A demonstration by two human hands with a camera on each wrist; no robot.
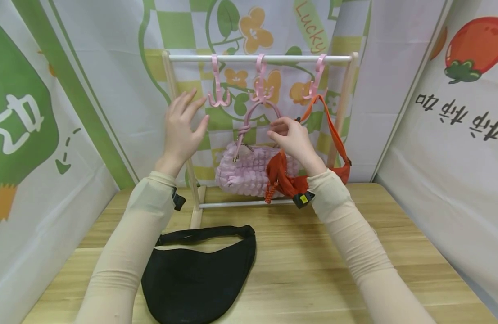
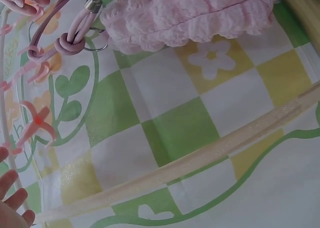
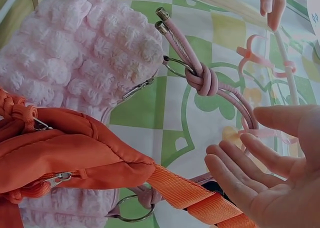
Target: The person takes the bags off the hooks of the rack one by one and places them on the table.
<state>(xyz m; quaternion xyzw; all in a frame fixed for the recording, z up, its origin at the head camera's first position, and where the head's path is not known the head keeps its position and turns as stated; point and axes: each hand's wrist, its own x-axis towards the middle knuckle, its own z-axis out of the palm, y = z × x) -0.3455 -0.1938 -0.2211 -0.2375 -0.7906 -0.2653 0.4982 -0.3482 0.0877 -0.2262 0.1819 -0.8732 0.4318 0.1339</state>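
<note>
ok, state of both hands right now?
Left hand: open, holding nothing.
Right hand: open, holding nothing, near the pink handle.

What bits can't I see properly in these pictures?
Head view: part of the puffy pink fabric bag, hidden behind the orange-red fabric bag.
Head view: the very bottom of the rounded black fabric bag, cut off by the lower edge.
Left wrist view: most of the person's left hand, cut off by the left edge.
Head view: anything inside these bags, hidden by their fabric.
</note>
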